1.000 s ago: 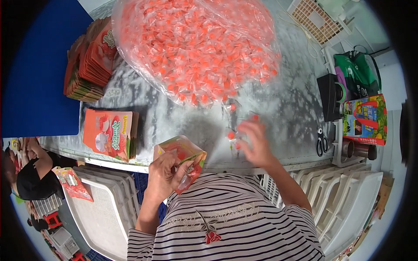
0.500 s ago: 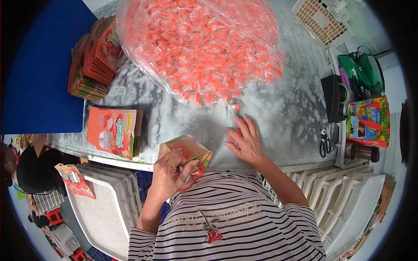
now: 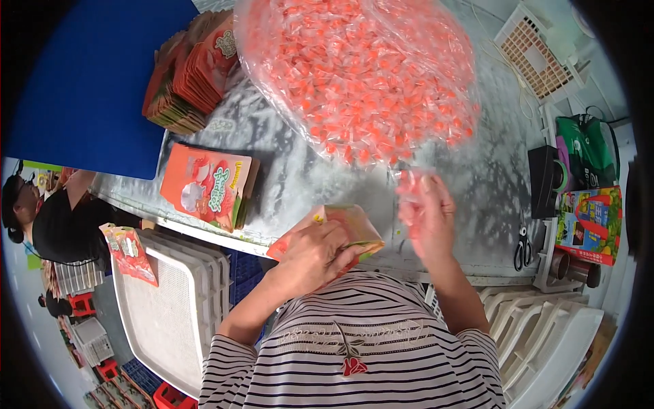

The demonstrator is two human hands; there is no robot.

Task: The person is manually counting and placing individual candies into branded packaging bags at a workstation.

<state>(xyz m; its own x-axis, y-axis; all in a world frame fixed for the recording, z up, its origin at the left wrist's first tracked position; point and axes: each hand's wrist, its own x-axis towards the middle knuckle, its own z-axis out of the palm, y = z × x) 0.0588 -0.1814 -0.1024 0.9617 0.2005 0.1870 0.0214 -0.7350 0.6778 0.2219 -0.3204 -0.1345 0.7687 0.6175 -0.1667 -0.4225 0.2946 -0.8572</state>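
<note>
My left hand grips an orange printed pouch with its mouth held open, just above the near edge of the grey table. My right hand hovers beside the pouch, blurred, with wrapped orange candies in its fingers. Right behind it lies a big clear plastic bag heaped with small orange wrapped candies.
A stack of flat orange pouches lies at the table's left, and more pouches are piled behind it. Scissors, a black box and coloured packets sit at the right. White trays stand below left, near another person.
My right hand rose off the table with candies and swung left toward the open pouch. My left hand kept hold of the pouch.
</note>
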